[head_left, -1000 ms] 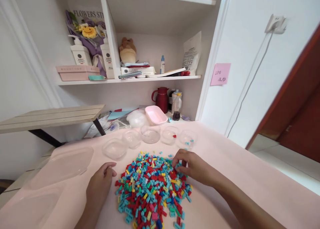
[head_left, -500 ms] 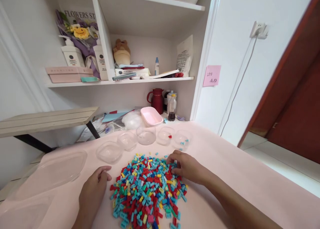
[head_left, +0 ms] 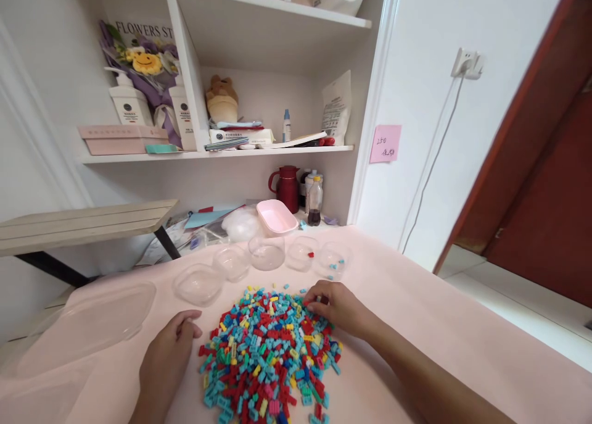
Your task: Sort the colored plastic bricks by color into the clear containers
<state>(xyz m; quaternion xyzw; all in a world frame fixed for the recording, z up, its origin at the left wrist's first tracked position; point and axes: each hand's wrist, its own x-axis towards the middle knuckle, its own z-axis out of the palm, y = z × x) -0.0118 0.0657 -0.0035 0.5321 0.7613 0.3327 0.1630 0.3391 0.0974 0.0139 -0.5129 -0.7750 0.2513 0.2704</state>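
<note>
While right hand (head_left: 340, 307) touches bricks (head_left: 266, 350), hold unclear, left hand (head_left: 169, 350) half-curled, pink tabletop (head_left: 462, 331), white shelves (head_left: 259, 35)

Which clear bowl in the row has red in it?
The second bowl from the right: a red piece sits in it. The rightmost bowl shows blue pieces; the other three show none.

Glossy plastic bricks (head_left: 268, 344); smooth clear plastic bowls (head_left: 198, 284); matt paper note (head_left: 385, 144).
</note>
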